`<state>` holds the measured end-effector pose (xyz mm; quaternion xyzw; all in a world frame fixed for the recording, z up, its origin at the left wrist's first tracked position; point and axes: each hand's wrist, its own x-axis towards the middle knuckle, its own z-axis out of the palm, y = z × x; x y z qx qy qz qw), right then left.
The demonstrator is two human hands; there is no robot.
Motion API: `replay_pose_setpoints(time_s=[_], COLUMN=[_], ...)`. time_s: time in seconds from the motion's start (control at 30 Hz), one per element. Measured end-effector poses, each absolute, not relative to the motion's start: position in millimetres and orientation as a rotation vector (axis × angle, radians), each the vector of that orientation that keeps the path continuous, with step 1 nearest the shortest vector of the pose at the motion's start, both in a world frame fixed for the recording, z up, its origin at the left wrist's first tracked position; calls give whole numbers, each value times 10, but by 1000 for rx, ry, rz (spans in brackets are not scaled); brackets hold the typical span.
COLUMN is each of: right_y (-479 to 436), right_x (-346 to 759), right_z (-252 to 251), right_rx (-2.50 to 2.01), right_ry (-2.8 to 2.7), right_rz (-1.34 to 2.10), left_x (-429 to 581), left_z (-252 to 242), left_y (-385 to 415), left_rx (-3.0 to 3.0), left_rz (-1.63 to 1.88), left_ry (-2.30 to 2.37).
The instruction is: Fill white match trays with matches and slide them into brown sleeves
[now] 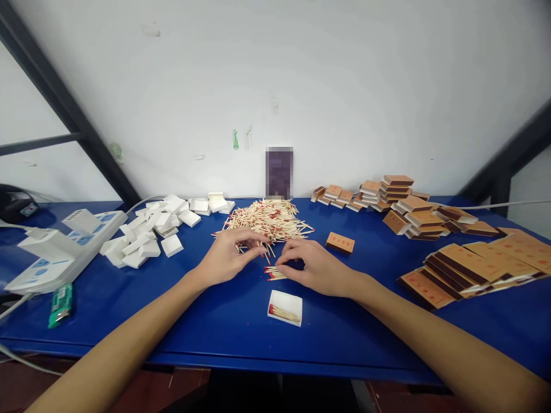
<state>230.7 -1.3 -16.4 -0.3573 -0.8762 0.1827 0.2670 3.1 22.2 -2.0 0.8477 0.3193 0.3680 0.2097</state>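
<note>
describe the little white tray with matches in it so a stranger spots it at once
On the blue tabletop, find the person's bare left hand and right hand near the middle. Between them and the front edge lies a small, white, rectangular open tray. Unlike the heap of white trays at left, it lies alone, holding red-headed wooden matches.

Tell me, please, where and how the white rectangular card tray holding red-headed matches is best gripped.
The tray is probably best pinched by its left and right walls, thumb and finger coming from above. It lies flat and open-topped, those straight walls exposed, and loose matches rest along its near side, so holding it level should avoid spilling.
</note>
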Motion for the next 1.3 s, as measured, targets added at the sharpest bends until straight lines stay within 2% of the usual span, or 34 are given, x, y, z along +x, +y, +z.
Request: replay_pose_setpoints(time_s=[0.33,0.57,0.9,1.3], right_y=[-34,-42,-50,-100], right_x=[2357,2448,2447,2416], right_z=[-109,-1,12,-6], right_rx=[-917,-1001,-1021,-926], right_ry=[-2432,-2476,-2498,-2578], right_rz=[538,525,452,417], left_x=[73,160,121,-23], left_z=[-65,-125,-66,57], left_y=[186,197,170,123], left_rx=[2487,2440,2683,2872], left_rz=[833,842,751,446], left_ry=[747,740,756,748])
